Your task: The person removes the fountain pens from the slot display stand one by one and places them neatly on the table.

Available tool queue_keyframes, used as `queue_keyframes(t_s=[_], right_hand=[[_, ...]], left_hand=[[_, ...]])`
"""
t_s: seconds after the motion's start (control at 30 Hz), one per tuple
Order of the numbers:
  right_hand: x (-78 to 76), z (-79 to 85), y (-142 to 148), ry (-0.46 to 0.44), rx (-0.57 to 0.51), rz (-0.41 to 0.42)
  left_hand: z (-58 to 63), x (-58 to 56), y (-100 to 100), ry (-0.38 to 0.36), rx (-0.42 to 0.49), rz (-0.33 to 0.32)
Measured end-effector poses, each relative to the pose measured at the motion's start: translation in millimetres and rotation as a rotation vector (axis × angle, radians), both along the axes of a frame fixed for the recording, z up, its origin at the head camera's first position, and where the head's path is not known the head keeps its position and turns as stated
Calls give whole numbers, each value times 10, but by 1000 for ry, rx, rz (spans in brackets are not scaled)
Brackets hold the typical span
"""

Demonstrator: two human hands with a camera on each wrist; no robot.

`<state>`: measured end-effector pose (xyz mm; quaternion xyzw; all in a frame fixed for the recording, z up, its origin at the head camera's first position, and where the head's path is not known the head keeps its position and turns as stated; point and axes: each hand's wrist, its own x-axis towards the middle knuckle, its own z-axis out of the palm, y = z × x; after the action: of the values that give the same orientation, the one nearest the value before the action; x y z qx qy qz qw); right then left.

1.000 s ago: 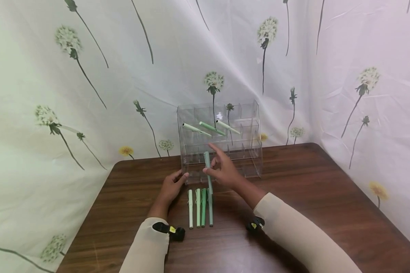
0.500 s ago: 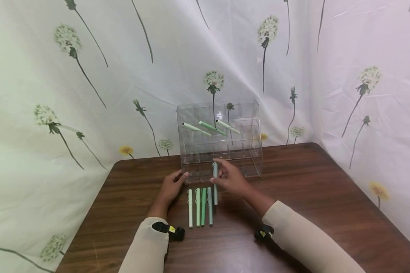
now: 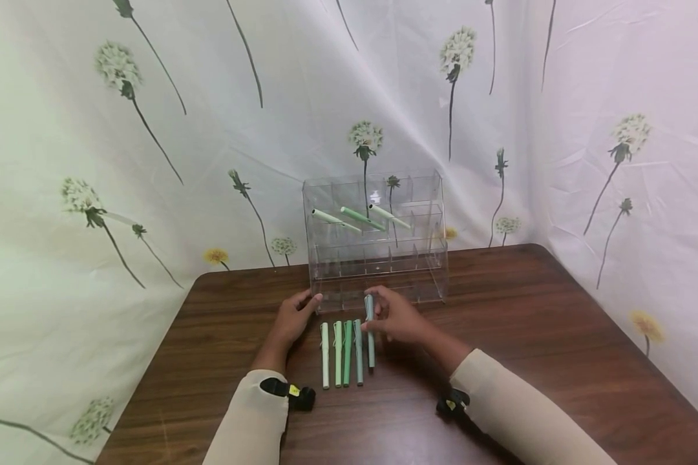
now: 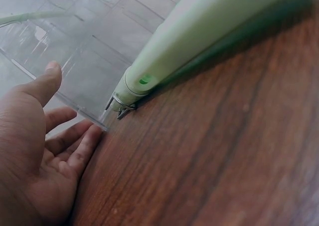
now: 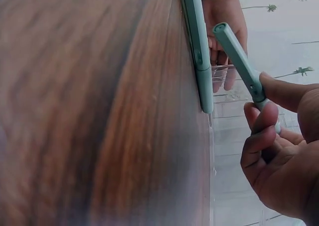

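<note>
Right hand (image 3: pixel 398 318) pinches a blue-green pen (image 3: pixel 371 352) between thumb and fingers, tilted and off the table (image 3: pixel 535 316), just right of four pens (image 3: pixel 347 355) (side by side, clips upward). Left hand (image 3: pixel 293 320), fingers spread, at clear rack's (image 3: pixel 378 274) front left corner; seems to touch it. Three slanted pens (image 3: pixel 362 218) higher in the rack.

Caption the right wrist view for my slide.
Right hand pinching a grey-green pen above the wooden table, beside a similar pen lying on it; left hand and clear organizer behind.
</note>
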<state>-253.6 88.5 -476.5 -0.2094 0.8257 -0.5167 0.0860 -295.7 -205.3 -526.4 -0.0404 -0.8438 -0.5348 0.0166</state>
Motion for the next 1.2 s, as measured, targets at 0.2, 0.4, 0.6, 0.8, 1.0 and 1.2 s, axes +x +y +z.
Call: queue_keyframes(t_s=[0.2, 0.4, 0.6, 0.8, 1.0, 1.2], right_hand=[[-16, -33, 26, -21, 24, 34], [-5, -115, 26, -35, 12, 67], [12, -174, 28, -32, 24, 93], [-24, -250, 70, -25, 19, 115], [-79, -386, 113, -47, 10, 137], [-95, -432, 116, -35, 35, 140]], left_hand=[[12, -11, -11, -13, 1, -5], [18, -14, -4, -8, -10, 7], [7, 5, 7, 9, -10, -6], [4, 2, 22, 19, -17, 2], [3, 10, 19, 16, -52, 6], [0, 8, 9, 21, -53, 11]])
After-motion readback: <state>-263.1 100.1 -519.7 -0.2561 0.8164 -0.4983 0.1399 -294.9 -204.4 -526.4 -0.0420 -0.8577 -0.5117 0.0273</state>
